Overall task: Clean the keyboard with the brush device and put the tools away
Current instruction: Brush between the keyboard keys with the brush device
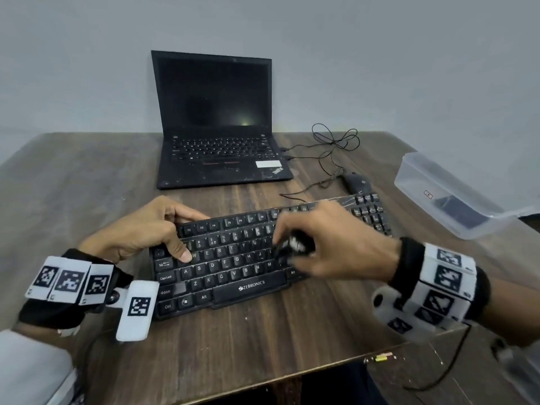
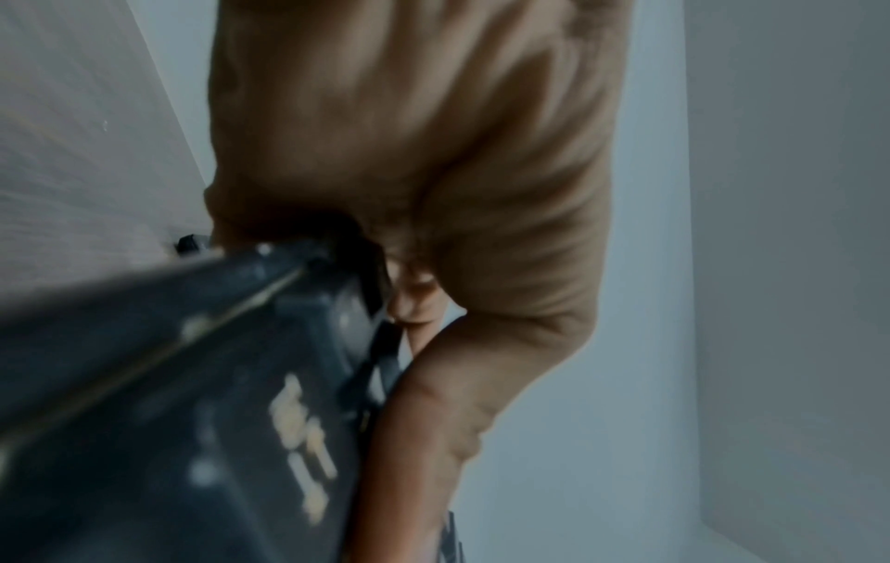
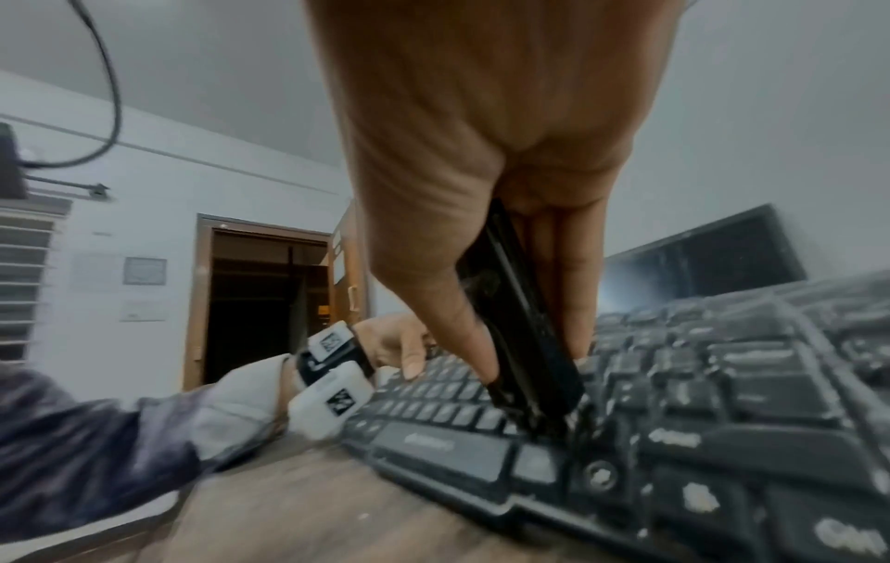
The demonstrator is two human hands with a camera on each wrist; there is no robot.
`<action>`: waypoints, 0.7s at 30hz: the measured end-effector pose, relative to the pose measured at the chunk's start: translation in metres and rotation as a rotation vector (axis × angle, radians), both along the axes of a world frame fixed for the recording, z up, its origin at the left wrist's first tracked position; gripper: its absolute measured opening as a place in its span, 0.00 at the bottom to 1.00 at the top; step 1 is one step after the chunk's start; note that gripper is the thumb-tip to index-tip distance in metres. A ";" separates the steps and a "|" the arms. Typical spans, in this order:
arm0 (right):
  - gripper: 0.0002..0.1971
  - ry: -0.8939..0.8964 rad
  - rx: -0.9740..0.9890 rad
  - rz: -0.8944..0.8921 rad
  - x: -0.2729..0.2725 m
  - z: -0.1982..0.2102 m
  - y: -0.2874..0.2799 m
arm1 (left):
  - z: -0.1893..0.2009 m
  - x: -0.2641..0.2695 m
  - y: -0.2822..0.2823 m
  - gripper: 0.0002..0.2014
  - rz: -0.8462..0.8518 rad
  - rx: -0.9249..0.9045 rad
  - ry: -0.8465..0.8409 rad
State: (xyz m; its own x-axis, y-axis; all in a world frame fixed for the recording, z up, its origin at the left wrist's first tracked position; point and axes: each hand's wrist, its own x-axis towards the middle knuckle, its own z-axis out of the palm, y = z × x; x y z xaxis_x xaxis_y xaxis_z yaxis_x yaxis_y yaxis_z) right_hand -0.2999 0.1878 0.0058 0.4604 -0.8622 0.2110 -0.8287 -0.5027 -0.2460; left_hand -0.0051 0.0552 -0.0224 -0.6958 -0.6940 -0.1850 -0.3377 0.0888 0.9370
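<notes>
A black keyboard [image 1: 233, 258] lies slanted on the wooden table [image 1: 87, 185]. My left hand [image 1: 152, 229] grips its upper left corner, thumb down on the keys near Tab and fingers curled over the back edge; the left wrist view shows the same hold [image 2: 409, 190] on the keyboard [image 2: 168, 400]. My right hand [image 1: 327, 244] pinches a black brush device [image 1: 295, 244] between thumb and fingers. Its bristle end [image 3: 549, 415] touches the keys right of the space bar on the keyboard [image 3: 722, 381]. The brush device [image 3: 520, 323] is blurred.
An open black laptop [image 1: 216, 121] stands behind the keyboard. A black mouse [image 1: 356, 182] with tangled cable [image 1: 336, 141] lies at the back right. A clear plastic box [image 1: 455, 194] with a dark item inside sits at the right table edge.
</notes>
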 end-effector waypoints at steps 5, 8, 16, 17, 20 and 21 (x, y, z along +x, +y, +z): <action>0.15 -0.035 -0.066 -0.024 -0.004 0.008 -0.015 | 0.001 0.000 0.000 0.33 0.003 -0.013 -0.002; 0.15 -0.107 -0.162 -0.110 -0.011 0.010 -0.023 | 0.000 0.000 0.001 0.33 0.016 -0.009 0.014; 0.15 -0.033 0.006 0.039 0.007 0.010 -0.015 | -0.003 0.001 -0.003 0.33 0.021 -0.031 0.015; 0.15 -0.072 -0.053 -0.007 0.006 0.013 -0.025 | -0.004 0.001 -0.003 0.33 0.028 -0.028 0.017; 0.15 -0.139 -0.203 -0.102 0.010 0.019 -0.043 | -0.004 0.001 -0.002 0.34 0.029 -0.028 0.017; 0.15 -0.138 -0.192 -0.089 0.013 0.017 -0.041 | -0.004 0.000 -0.002 0.34 0.024 -0.030 0.016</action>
